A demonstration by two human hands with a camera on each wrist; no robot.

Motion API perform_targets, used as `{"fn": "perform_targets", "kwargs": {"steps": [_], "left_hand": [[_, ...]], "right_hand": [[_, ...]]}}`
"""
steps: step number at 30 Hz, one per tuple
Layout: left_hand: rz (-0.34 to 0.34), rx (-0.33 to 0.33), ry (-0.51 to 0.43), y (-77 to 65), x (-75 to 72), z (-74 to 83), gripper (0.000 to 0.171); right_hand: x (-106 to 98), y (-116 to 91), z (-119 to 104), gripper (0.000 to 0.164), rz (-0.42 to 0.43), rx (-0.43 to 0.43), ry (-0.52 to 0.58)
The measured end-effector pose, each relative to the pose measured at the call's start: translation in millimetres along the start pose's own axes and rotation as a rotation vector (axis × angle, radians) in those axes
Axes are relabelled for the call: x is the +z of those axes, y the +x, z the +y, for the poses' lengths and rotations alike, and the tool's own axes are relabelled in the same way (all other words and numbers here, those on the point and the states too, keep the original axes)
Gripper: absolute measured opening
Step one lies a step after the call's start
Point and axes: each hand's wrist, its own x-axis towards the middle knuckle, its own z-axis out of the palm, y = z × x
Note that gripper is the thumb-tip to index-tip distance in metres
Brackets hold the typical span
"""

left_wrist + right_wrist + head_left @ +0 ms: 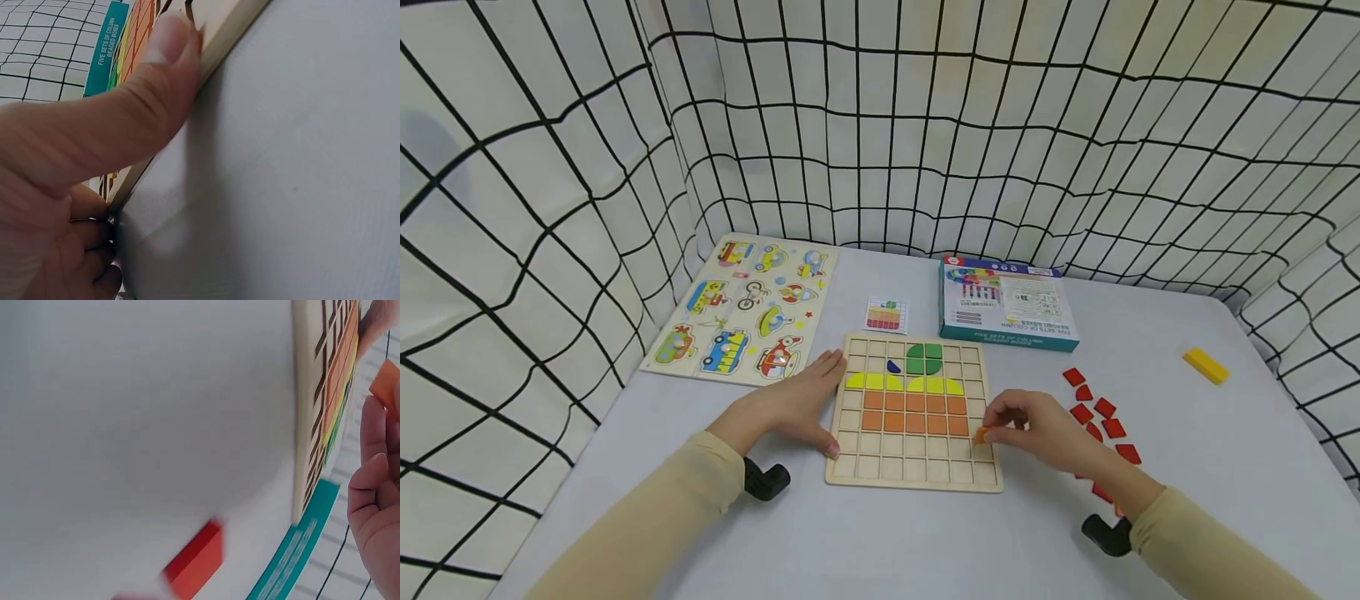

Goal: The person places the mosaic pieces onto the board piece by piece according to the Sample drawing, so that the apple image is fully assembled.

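Observation:
A wooden grid board (872,470) lies on the table, with green, dark blue and yellow pieces in its upper cells and two rows of orange square tiles (915,412) below. My left hand (799,406) rests along the board's left edge, thumb and fingers spread apart. The left wrist view shows the thumb (169,47) touching the board's rim. Over the right side of the board, my right hand (1037,427) pinches an orange tile (384,381) between thumb and fingertips. Several red pieces (1114,427) lie scattered beside and partly behind the right forearm.
A small pattern card (886,316) lies behind the board, next to a flat teal-edged box (1007,307). At the back left is a vehicle picture board (748,321). A yellow block (1206,366) lies far right. Black netting (887,125) surrounds the white table.

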Motion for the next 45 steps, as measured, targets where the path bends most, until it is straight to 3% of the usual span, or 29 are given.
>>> {"fn": "perform_targets", "kwargs": {"steps": [7,15,22,29,45], "left_hand": [[0.009,-0.002,-0.018,-0.7,2.7,-3.5,0.133],[0.013,0.022,0.002,-2.4,1.0,-1.6,0.135],[-0.012,0.014,0.004,-1.1,-0.9,2.4,0.135],[-0.015,0.003,-0.017,-2.0,-1.3,1.4,0.134],[0.027,0.049,-0.014,-1.8,3.6,-4.0,0.135]], "right_hand": [[25,44,-33,0.008,-0.062,-0.029,0.040],[49,94,-64,0.005,-0.025,0.029,0.047],[64,126,-85,0.005,-0.064,0.062,0.035],[74,139,-97,0.006,-0.100,0.067,-0.008],[83,143,-108,0.004,-0.094,0.037,-0.170]]}}
